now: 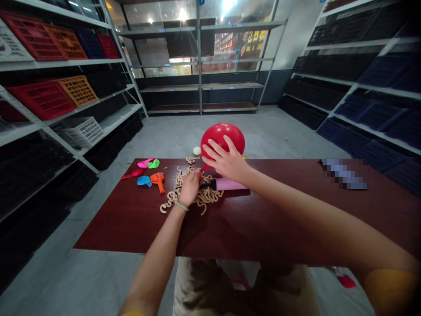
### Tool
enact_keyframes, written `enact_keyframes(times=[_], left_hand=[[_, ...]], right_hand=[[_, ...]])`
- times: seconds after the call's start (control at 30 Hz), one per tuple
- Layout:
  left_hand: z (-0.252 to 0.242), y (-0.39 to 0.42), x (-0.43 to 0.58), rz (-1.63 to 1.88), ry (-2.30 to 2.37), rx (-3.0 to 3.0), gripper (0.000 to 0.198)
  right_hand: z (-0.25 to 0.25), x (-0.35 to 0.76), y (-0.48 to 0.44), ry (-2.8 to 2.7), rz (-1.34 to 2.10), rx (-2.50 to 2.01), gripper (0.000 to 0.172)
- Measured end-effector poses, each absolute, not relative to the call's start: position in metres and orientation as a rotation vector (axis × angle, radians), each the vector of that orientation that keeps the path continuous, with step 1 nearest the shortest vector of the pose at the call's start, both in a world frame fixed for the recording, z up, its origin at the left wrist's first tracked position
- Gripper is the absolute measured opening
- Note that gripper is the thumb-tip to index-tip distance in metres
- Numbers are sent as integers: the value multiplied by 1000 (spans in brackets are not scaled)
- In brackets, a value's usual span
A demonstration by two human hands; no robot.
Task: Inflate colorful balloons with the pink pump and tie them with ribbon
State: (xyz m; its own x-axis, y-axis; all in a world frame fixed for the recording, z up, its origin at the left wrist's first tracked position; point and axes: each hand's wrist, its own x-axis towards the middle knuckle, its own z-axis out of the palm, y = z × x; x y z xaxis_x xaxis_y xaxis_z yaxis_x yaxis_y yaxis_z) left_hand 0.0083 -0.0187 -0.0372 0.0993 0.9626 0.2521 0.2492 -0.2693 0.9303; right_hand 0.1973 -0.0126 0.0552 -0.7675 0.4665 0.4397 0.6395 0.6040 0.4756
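A red inflated balloon [235, 138] stands over the table's far edge. My right hand [226, 160] rests against its near side with fingers spread across it. My left hand [191, 186], wearing a pale green wrist band, is closed round the balloon's narrow red neck; its fingertips are partly hidden. Beneath and beside the left hand lies a heap of beige curly strands [205, 199]. A pink-purple hand pump [230, 184] with a black end lies partly on that heap, below my right hand.
On the dark red table [131, 228], flat balloons lie left: a pink one [144, 163], a green one [154, 163], a red one [132, 174], a blue one [144, 181] and an orange one [158, 181]. A blurred item [344, 173] lies right. Shelves with crates [42, 98] flank the room.
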Motion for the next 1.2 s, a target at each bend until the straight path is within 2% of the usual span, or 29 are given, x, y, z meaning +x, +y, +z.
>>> enact_keyframes(times=[0.2, 0.33, 0.53, 0.63, 0.7, 0.77, 0.9, 1.07, 1.2], left_hand=[[-27, -21, 4, 1178, 1132, 1396, 33], [-21, -24, 5, 1193, 1111, 1216, 32], [-23, -25, 5, 1210, 1140, 1227, 32], [-28, -19, -1, 1281, 1181, 1270, 28], [-32, -14, -8, 1371, 1242, 1287, 26], [-35, -9, -14, 1439, 1303, 1303, 25], [-38, -5, -20, 1448, 1378, 1348, 24], [-40, -6, -17, 1425, 1418, 1387, 25], [-41, -7, -15, 1383, 1434, 1430, 24]], right_hand=[[51, 202, -12, -2519, -987, -893, 52], [45, 204, -15, -2493, -1039, -888, 52], [34, 201, -23, -2467, -875, -879, 68], [24, 196, -31, -2445, -800, -888, 70], [12, 193, -40, -2416, -735, -873, 64], [-1, 190, -50, -2434, -638, -817, 50], [-25, 182, -71, -2667, -398, -612, 31], [-50, 168, -82, -2664, -303, -497, 22], [-61, 166, -81, -2500, -280, -659, 19]])
